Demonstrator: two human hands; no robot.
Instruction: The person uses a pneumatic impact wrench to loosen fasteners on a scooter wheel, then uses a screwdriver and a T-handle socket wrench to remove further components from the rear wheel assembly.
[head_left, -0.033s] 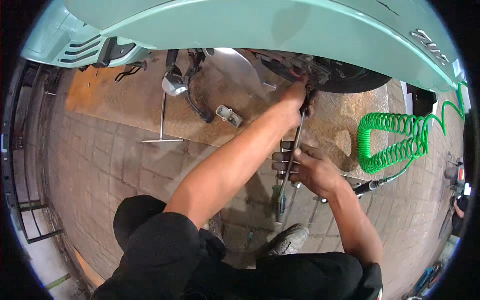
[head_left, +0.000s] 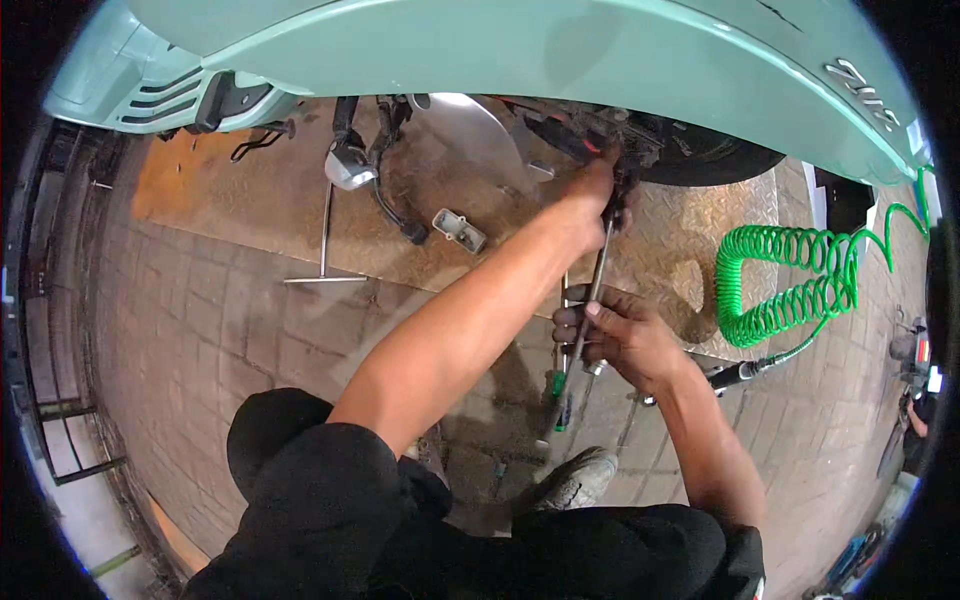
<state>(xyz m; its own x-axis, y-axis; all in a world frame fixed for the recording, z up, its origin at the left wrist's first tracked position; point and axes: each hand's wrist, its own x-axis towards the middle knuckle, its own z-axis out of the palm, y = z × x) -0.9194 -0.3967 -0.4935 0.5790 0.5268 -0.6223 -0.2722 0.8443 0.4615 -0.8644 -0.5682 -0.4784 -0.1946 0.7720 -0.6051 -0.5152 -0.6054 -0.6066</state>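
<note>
My left hand [head_left: 605,195] reaches under the mint-green scooter body [head_left: 500,50] at the dark wheel [head_left: 710,155], its fingers closed around the upper part of a long metal bar [head_left: 600,262]; exactly what they grip is partly hidden. Lower down, my right hand [head_left: 620,335] has thumb and fingers on the same bar, palm turned up. A screwdriver with a green handle [head_left: 561,400] is behind the bar's lower part.
On the rusty metal plate [head_left: 250,200] lie a small grey housing [head_left: 459,230] and a T-handled tool [head_left: 325,276]. A silver part with black hose [head_left: 350,170] hangs at the left. A coiled green hose [head_left: 745,325] with a fitting [head_left: 737,375] is at the right.
The fingers of my right hand have curled in more around the bar. The bar's lower end has shifted slightly left. My left hand has barely moved.
</note>
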